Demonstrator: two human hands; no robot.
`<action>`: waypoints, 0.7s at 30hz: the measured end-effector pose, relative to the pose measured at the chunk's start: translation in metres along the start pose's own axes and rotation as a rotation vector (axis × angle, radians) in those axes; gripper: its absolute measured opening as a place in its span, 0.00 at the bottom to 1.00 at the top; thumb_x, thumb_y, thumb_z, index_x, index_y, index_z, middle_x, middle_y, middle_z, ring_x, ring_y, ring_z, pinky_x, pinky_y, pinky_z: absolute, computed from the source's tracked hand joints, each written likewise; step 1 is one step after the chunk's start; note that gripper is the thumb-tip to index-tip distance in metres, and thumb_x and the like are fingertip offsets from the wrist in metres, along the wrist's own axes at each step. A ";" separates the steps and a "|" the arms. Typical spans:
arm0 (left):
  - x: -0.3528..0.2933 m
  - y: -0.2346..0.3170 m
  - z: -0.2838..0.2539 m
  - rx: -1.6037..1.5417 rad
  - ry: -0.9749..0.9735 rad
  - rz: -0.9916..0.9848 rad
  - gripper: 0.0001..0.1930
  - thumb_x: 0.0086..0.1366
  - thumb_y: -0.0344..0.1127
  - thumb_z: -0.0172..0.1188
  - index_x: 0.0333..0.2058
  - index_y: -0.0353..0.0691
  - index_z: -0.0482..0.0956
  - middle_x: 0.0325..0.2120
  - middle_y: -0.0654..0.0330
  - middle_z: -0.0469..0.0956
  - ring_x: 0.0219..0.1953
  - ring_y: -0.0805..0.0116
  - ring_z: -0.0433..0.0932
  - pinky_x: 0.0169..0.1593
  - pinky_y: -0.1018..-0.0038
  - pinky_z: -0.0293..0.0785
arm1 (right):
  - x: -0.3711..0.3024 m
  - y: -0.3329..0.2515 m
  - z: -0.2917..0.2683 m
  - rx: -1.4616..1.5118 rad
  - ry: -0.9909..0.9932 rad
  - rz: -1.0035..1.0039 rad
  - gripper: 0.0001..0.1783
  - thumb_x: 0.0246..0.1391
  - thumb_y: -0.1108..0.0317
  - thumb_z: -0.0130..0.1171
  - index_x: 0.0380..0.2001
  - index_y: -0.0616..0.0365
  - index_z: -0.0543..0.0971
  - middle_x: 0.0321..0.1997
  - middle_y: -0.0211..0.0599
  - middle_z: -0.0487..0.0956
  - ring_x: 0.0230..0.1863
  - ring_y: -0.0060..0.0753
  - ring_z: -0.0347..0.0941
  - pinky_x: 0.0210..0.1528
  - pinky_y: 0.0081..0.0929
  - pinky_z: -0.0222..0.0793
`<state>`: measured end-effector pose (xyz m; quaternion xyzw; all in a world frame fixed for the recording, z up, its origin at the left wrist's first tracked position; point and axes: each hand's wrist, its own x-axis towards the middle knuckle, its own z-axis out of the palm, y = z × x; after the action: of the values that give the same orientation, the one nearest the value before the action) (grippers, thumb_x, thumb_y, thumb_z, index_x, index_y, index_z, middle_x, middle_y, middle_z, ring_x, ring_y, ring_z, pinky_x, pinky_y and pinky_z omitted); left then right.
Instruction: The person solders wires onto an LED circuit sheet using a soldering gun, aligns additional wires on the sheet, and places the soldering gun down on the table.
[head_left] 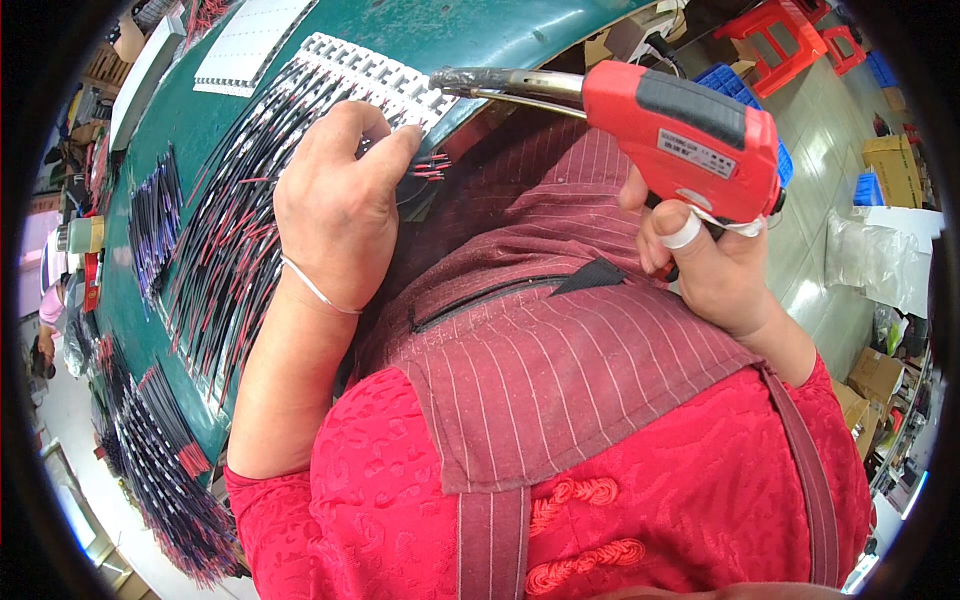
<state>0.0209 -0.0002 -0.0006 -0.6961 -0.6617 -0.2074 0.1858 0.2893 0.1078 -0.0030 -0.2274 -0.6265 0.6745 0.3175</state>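
Observation:
My right hand (pixel 718 268) is closed around the handle of a red and black soldering gun (pixel 690 140), with white tape around one finger. The gun's long metal tip points left, its end just off the right edge of a white slotted holder (pixel 345 55). Rows of black and red wires (pixel 235 200) lie with their ends in that holder. Over these wires my left hand (pixel 340 205) is closed in a pinch, thumb toward the holder's near right corner. Several red wire ends (pixel 430 167) stick out beside the thumb; the fingertips are partly hidden.
The green table (pixel 480 45) curves along my front. Another wire bundle (pixel 155 225) lies at the left, and more wires (pixel 165 460) sit near my left elbow. A second white board (pixel 250 45) is at the back. Red stools (pixel 775 45) and boxes stand on the floor to the right.

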 end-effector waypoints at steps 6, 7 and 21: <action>0.000 0.001 -0.001 -0.001 -0.013 -0.021 0.21 0.43 0.16 0.59 0.37 0.42 0.85 0.31 0.59 0.76 0.33 0.59 0.79 0.35 0.67 0.75 | 0.002 -0.001 0.002 -0.010 -0.020 -0.019 0.13 0.61 0.73 0.61 0.49 0.61 0.78 0.42 0.33 0.83 0.25 0.12 0.71 0.24 0.14 0.66; 0.000 0.001 -0.001 0.000 -0.012 -0.019 0.21 0.43 0.16 0.59 0.37 0.42 0.85 0.31 0.59 0.76 0.33 0.59 0.79 0.35 0.67 0.75 | 0.002 -0.001 0.002 -0.009 -0.016 -0.026 0.13 0.61 0.73 0.61 0.49 0.60 0.78 0.42 0.33 0.83 0.25 0.12 0.70 0.24 0.14 0.66; -0.012 0.009 -0.028 0.014 -0.140 -0.104 0.27 0.48 0.17 0.59 0.47 0.46 0.84 0.32 0.57 0.74 0.32 0.57 0.78 0.35 0.65 0.75 | 0.003 -0.011 0.004 -0.012 0.030 0.031 0.14 0.63 0.72 0.59 0.51 0.61 0.78 0.44 0.35 0.83 0.25 0.12 0.70 0.25 0.15 0.68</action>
<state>0.0278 -0.0256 0.0173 -0.6723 -0.7098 -0.1628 0.1332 0.2856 0.1073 0.0091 -0.2494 -0.6221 0.6720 0.3149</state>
